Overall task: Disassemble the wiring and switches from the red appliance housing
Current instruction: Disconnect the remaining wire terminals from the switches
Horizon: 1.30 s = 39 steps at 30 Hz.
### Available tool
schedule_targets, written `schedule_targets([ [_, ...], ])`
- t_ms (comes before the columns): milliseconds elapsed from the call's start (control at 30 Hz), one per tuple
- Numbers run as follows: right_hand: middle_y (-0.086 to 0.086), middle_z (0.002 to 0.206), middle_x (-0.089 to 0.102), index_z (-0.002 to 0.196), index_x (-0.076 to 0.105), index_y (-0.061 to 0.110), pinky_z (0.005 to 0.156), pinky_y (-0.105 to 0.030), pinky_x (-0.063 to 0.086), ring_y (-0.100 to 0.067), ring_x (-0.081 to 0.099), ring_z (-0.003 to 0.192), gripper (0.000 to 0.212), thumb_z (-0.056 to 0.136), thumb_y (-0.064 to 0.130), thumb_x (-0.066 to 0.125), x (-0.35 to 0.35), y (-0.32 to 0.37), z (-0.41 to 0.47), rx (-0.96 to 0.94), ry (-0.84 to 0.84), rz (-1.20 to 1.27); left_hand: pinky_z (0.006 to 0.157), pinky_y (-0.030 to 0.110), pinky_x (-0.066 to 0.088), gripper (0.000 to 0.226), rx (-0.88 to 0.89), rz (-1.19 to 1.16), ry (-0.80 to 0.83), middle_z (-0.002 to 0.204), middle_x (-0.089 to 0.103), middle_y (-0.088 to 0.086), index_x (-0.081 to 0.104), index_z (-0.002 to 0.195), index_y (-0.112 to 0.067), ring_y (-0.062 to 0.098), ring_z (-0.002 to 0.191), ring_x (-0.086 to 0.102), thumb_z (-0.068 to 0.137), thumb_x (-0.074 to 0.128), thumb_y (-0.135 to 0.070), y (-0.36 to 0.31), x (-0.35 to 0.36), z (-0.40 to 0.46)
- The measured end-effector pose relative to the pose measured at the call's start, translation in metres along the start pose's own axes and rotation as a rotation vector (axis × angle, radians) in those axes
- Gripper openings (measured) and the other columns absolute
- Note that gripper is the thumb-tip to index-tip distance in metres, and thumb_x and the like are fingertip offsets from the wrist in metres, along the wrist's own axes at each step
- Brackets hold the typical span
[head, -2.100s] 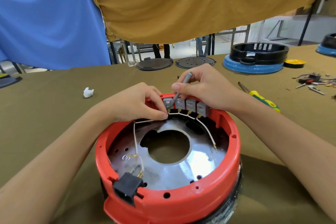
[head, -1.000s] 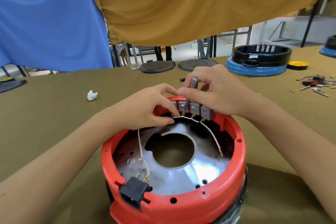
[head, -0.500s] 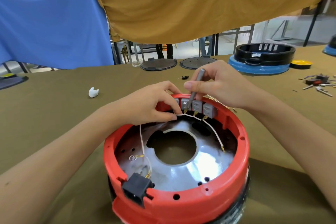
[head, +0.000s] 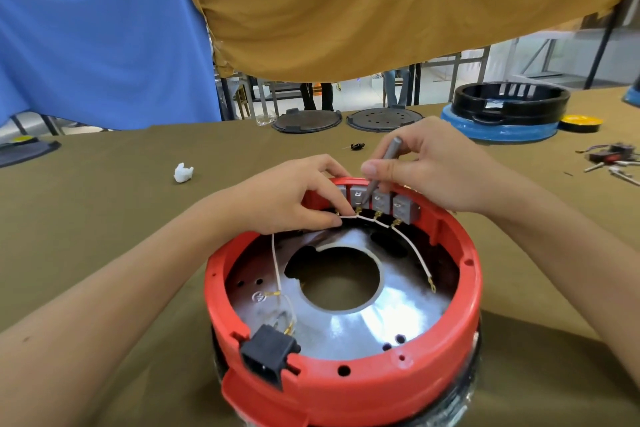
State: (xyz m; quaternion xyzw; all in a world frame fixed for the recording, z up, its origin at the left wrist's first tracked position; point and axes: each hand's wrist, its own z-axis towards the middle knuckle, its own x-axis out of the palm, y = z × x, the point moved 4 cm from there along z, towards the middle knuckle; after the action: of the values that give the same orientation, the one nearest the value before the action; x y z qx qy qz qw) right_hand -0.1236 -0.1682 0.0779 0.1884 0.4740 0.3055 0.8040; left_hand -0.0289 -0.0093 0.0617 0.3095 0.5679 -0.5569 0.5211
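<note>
Fingers of the right hand [head: 440,170] are curled round a slim grey metal tool [head: 382,166], the grip pinching it like a pen, its tip angled down onto the second of four grey block switches [head: 381,206] set side by side along the far inner wall of the red housing [head: 346,388]. The left hand [head: 294,201] pinches the thin white wire [head: 349,217] just left of the tool tip, thumb and forefinger closed on it where it loops between the brass terminals under the switches. From there the wire runs down inside the housing on both sides, over a shiny metal plate [head: 363,326] with a round central hole. A black power socket [head: 268,359] is clipped into the near rim of the housing. The housing, a smooth round plastic ring, sits on the olive cloth-covered tabletop [head: 104,218]. Left of the housing lies a small white crumpled lump [head: 183,173]; beyond it to the right stands a black ring on a blue base [head: 509,114].
</note>
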Motion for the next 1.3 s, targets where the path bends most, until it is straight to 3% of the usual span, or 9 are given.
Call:
schedule_targets([
  [67, -0.003, 0.066, 0.072, 0.074, 0.073, 0.012, 0.072, -0.052, 0.056, -0.033, 0.069, 0.069, 0.024, 0.092, 0.028, 0.071, 0.002, -0.004, 0.002, 0.054, -0.018, 0.071, 0.106, 0.035, 0.040, 0.019, -0.005, -0.009, 0.003, 0.130, 0.053, -0.001, 0.079, 0.105, -0.027, 0.010, 0.114, 0.055, 0.087, 0.076, -0.019, 0.000, 0.000, 0.000],
  [167, -0.010, 0.070, 0.073, 0.077, 0.072, 0.009, 0.075, -0.061, 0.053, -0.043, 0.067, 0.074, 0.024, 0.092, 0.028, 0.070, 0.003, -0.006, 0.002, 0.107, -0.032, 0.160, 0.106, 0.034, 0.039, 0.018, -0.009, -0.006, 0.008, 0.130, 0.053, -0.001, 0.079, 0.104, -0.027, 0.011, 0.114, 0.054, 0.087, 0.076, -0.019, -0.002, 0.000, 0.001],
  [600, -0.010, 0.069, 0.072, 0.078, 0.070, 0.006, 0.081, -0.063, 0.052, -0.044, 0.066, 0.077, 0.027, 0.094, 0.028, 0.067, 0.004, -0.009, 0.000, 0.150, -0.040, 0.227, 0.106, 0.035, 0.040, 0.018, -0.030, -0.027, 0.029, 0.129, 0.053, -0.004, 0.079, 0.104, -0.027, 0.008, 0.114, 0.055, 0.088, 0.075, -0.021, -0.002, -0.001, 0.001],
  [667, -0.008, 0.071, 0.073, 0.080, 0.071, 0.007, 0.079, -0.057, 0.054, -0.038, 0.069, 0.075, 0.024, 0.093, 0.027, 0.068, 0.003, -0.008, -0.001, 0.104, -0.041, 0.186, 0.106, 0.035, 0.040, 0.018, -0.031, -0.029, 0.026, 0.128, 0.053, -0.004, 0.079, 0.104, -0.027, 0.008, 0.114, 0.055, 0.088, 0.076, -0.021, -0.002, -0.001, 0.001],
  [833, 0.009, 0.071, 0.071, 0.079, 0.075, 0.022, 0.063, -0.024, 0.051, -0.012, 0.069, 0.067, 0.014, 0.088, 0.032, 0.073, -0.001, 0.002, -0.004, -0.054, -0.023, -0.043, 0.105, 0.032, 0.040, 0.017, -0.031, -0.032, 0.017, 0.126, 0.052, -0.008, 0.079, 0.103, -0.030, 0.003, 0.110, 0.054, 0.088, 0.076, -0.023, 0.000, 0.000, 0.000],
  [933, 0.012, 0.075, 0.069, 0.077, 0.075, 0.033, 0.065, -0.029, 0.052, -0.009, 0.067, 0.068, 0.008, 0.084, 0.037, 0.076, -0.001, 0.004, -0.005, -0.077, 0.000, -0.142, 0.105, 0.031, 0.041, 0.017, -0.031, -0.021, 0.021, 0.126, 0.051, -0.009, 0.078, 0.103, -0.031, 0.003, 0.112, 0.054, 0.088, 0.075, -0.024, 0.002, 0.000, 0.000],
  [1100, 0.005, 0.065, 0.071, 0.075, 0.073, 0.019, 0.059, -0.019, 0.048, -0.010, 0.068, 0.063, 0.020, 0.090, 0.032, 0.072, 0.003, 0.001, 0.000, -0.025, -0.013, -0.047, 0.104, 0.028, 0.040, 0.017, -0.035, -0.036, 0.027, 0.125, 0.051, -0.009, 0.079, 0.102, -0.031, 0.002, 0.110, 0.054, 0.087, 0.076, -0.024, 0.002, 0.000, 0.001],
  [1167, 0.004, 0.063, 0.070, 0.074, 0.072, 0.017, 0.059, -0.023, 0.049, -0.013, 0.066, 0.062, 0.023, 0.092, 0.031, 0.070, 0.004, 0.000, 0.002, 0.011, -0.031, -0.024, 0.106, 0.030, 0.040, 0.017, -0.041, -0.052, 0.029, 0.126, 0.051, -0.008, 0.079, 0.101, -0.031, 0.004, 0.112, 0.054, 0.087, 0.076, -0.023, 0.001, 0.000, 0.001],
  [1300, -0.001, 0.063, 0.070, 0.076, 0.071, 0.013, 0.072, -0.044, 0.054, -0.028, 0.067, 0.067, 0.027, 0.094, 0.033, 0.067, 0.006, -0.004, 0.004, 0.094, -0.051, 0.068, 0.107, 0.034, 0.040, 0.016, -0.043, -0.060, 0.036, 0.127, 0.052, -0.006, 0.079, 0.102, -0.029, 0.006, 0.115, 0.055, 0.087, 0.076, -0.022, 0.000, 0.000, 0.002],
])
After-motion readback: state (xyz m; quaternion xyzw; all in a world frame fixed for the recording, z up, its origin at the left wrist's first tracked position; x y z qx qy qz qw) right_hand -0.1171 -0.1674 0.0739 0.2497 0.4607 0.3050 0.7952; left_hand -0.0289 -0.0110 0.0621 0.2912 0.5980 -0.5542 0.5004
